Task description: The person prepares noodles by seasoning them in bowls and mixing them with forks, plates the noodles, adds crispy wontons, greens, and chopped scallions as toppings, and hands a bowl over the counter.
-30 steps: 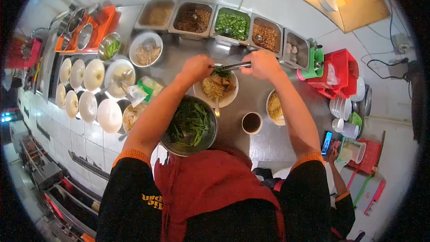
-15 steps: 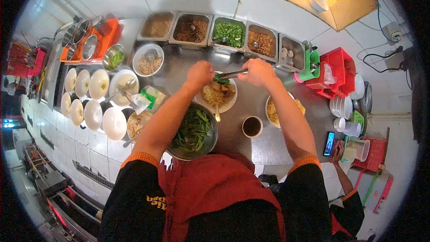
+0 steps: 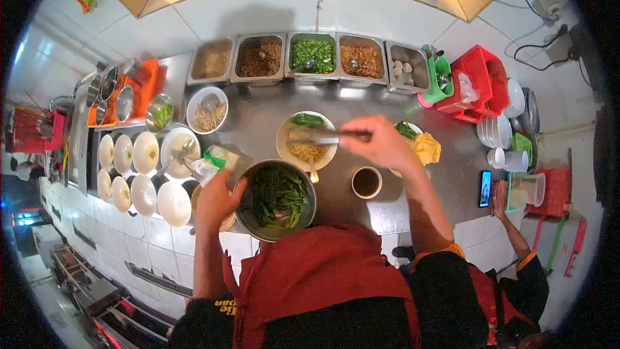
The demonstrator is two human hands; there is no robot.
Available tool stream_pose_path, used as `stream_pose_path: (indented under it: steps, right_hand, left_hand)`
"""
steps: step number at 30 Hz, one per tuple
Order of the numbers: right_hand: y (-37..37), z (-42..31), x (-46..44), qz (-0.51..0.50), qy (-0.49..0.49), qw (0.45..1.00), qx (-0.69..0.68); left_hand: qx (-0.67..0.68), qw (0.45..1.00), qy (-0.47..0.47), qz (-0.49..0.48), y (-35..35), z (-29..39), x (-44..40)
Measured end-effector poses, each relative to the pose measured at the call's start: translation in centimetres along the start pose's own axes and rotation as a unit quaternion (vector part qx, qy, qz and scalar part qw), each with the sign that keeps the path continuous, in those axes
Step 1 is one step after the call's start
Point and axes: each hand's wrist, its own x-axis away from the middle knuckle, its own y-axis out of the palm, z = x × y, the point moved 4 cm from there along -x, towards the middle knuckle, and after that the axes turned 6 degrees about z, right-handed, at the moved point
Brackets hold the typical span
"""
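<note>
My right hand (image 3: 381, 145) is closed around the dark handle of metal tongs (image 3: 316, 134), blurred by motion. The tongs reach over a white bowl (image 3: 283, 148) holding noodles (image 3: 307, 150) and green leaves (image 3: 309, 119), with a spoon (image 3: 313, 171) leaning out toward me. My left hand (image 3: 218, 200) is beside a metal bowl (image 3: 311, 218) of cooked greens (image 3: 278, 194). Its thumb is near the rim, apart from the fingers, and nothing shows in its grasp. A cup of dark liquid (image 3: 367, 182) stands between the noodle bowl and my right forearm.
Metal trays of toppings (image 3: 312, 55) line the back wall. White bowls (image 3: 173, 203) stand in rows at left; a plastic packet (image 3: 223, 158) lies nearby. Another noodle bowl (image 3: 423, 148) is partly behind my right arm. At right, a person's hand (image 3: 498, 199) is beside a phone (image 3: 485, 189).
My left hand has moved from the noodle bowl back toward me, to the metal bowl's left side. My right hand still holds the tongs, now lower over the noodles. The view has shifted slightly.
</note>
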Motion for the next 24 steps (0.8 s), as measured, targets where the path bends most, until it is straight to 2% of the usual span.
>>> stream_pose_path:
  steps: [1, 3, 4, 6, 7, 9, 10, 12, 13, 15, 18, 19, 20, 21, 22, 24]
  right_hand:
    - [1.3, 0.5, 1.2, 0.003, 0.000, 1.000, -0.003]
    - [5.3, 0.9, 3.4, -0.097, -0.090, 0.989, -0.073]
    - [6.5, 0.4, 4.4, -0.095, -0.092, 0.988, -0.074]
    - [9.6, -0.1, 6.1, -0.144, -0.058, 0.981, 0.114]
    - [10.8, -0.3, 6.7, -0.142, -0.060, 0.982, 0.110]
    - [12.9, -0.1, 7.4, -0.102, -0.104, 0.960, 0.240]
    - [13.6, 0.0, 7.6, -0.093, -0.102, 0.962, 0.236]
    - [14.3, 0.1, 8.5, -0.105, -0.110, 0.962, 0.229]
    - [14.0, 0.2, 9.1, -0.099, -0.106, 0.963, 0.227]
    - [12.4, -0.5, 10.3, -0.018, -0.219, 0.966, 0.135]
    - [7.3, -3.3, 12.4, 0.052, -0.218, 0.972, 0.069]
    - [5.5, -3.4, 13.2, 0.062, -0.148, 0.986, 0.035]
    - [4.0, -3.2, 14.1, 0.065, -0.084, 0.994, 0.001]
    - [2.6, -2.6, 14.8, 0.088, -0.063, 0.994, -0.008]
    - [1.5, -1.9, 15.4, 0.108, -0.043, 0.993, -0.017]
    - [-0.3, -0.5, 17.0, 0.171, -0.009, 0.984, 0.047]
  left_hand:
    - [-0.045, 0.999, 0.019, -0.003, 0.4, -1.5, 2.5]
    - [-0.022, 0.985, -0.097, -0.138, 2.0, -3.6, 6.5]
    - [0.036, 0.981, -0.101, -0.163, 4.6, -5.9, 7.7]
    - [0.159, 0.967, -0.150, -0.134, 6.4, -5.6, 8.7]
    - [0.154, 0.968, -0.150, -0.133, 8.4, -6.4, 9.2]
    - [0.387, 0.896, -0.216, -0.035, 10.6, -7.4, 9.3]
    - [0.382, 0.900, -0.208, -0.038, 10.6, -7.0, 9.5]
    - [0.501, 0.845, -0.185, 0.021, 9.7, -5.8, 9.8]
    - [0.497, 0.845, -0.192, 0.055, 9.1, -5.7, 9.4]
    - [0.474, 0.859, -0.184, 0.054, 7.5, -6.7, 9.8]
    - [0.478, 0.857, -0.182, 0.058, 3.1, -6.0, 9.1]
    - [0.507, 0.840, -0.166, 0.100, 1.7, -6.5, 8.5]
    - [0.574, 0.798, -0.153, 0.097, 0.6, -6.8, 7.7]
    - [0.574, 0.788, -0.177, 0.135, -2.0, -4.6, 7.2]
    - [0.572, 0.798, -0.172, 0.083, -4.0, -5.4, 6.3]
    - [0.552, 0.798, -0.160, 0.181, -7.2, -5.7, 3.5]
